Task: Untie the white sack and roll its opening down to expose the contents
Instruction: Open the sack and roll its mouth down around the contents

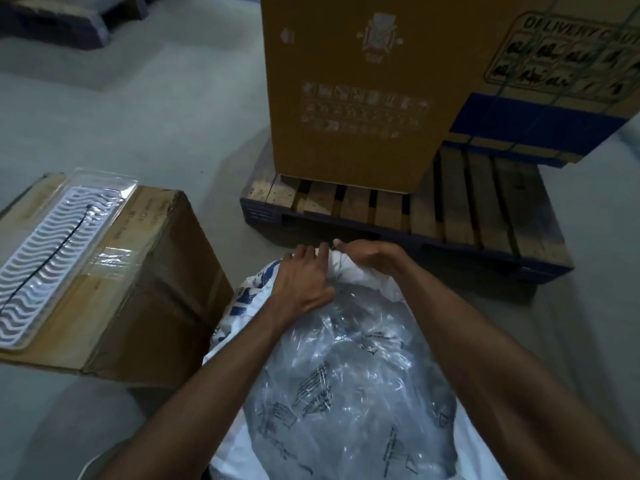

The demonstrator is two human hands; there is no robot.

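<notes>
The white sack (249, 299) with blue print stands on the floor right below me, its mouth open. Clear plastic bags (346, 375) with dark print fill the opening. My left hand (301, 278) grips the sack's far rim from the left, fingers curled over the white fabric. My right hand (370, 258) holds the same far rim from the right, next to the left hand. A thin string shows at the rim between the two hands.
A taped cardboard box (145, 289) with a clear plastic tray (59, 251) on top stands at the left, close to the sack. Beyond the sack lies a wooden pallet (450, 216) carrying a tall brown carton (353, 91) and a blue-banded box (554, 81).
</notes>
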